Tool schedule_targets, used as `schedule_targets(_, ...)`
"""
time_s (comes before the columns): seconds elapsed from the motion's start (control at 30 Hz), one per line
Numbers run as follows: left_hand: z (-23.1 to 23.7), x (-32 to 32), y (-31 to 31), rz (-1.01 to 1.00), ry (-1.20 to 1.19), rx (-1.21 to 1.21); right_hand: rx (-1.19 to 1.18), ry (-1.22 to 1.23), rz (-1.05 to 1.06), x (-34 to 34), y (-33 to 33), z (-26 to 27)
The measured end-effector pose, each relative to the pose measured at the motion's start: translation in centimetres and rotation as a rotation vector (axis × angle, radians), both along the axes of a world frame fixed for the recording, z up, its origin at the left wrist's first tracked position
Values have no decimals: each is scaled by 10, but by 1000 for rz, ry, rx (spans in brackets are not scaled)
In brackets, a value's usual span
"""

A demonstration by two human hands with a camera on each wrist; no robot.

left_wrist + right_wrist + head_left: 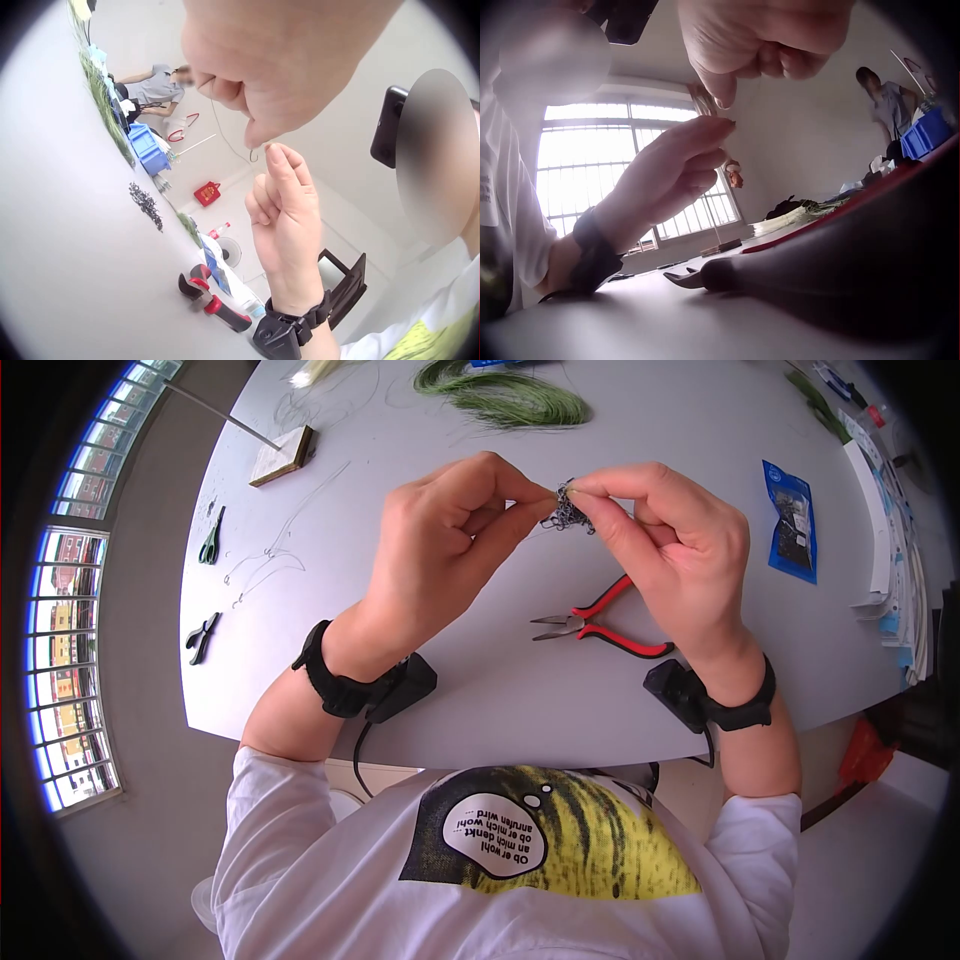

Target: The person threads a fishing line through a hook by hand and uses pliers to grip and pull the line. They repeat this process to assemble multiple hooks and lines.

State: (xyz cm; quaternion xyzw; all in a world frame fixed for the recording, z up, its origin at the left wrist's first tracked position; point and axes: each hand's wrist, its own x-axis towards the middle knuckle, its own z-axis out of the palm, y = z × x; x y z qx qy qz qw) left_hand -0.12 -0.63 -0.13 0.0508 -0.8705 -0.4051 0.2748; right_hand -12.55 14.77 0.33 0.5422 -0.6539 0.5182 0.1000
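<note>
Thumb and forefinger of the left hand [430, 545] pinch a small metal hook [253, 156]; a thin line [222, 124] curves beside it in the left wrist view. Facing it, the right hand [680, 545] pinches with its fingertips almost touching the left ones; what lies between them is too small to make out, perhaps the line's end. Below both sets of fingertips, a pile of small dark hooks [572, 518] lies on the table. Red-handled pliers [600, 625] rest with jaws apart, nearer the body, partly beneath the right hand.
At the left lie two small dark-green tools [211, 538] [203, 638], loose thin lines [270, 555] and a wooden block with a rod [283, 457]. Green fibres [505, 398] lie at the back, a blue packet [792, 522] at right. Another person [159, 88] is in the background.
</note>
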Motion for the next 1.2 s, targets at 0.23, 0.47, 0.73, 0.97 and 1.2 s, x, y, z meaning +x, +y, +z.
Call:
schedule_targets(0.23,3,1,3,-75,0,82,32,-142,-16,-2,0,-2)
schedule_targets(0.47,0,0,2,-129,64,37,63,-400,55,-5,-6,-12)
schedule_targets(0.73,-2,2,-1,-43,91,70,175,-743,248,2,-9,-22)
schedule_targets(0.97,-7,-3,-1,17,153,108,215,-339,152,10,0,-7)
schedule_targets(1.2,1,0,-1,-37,54,5,-2,70,7,2,1,2)
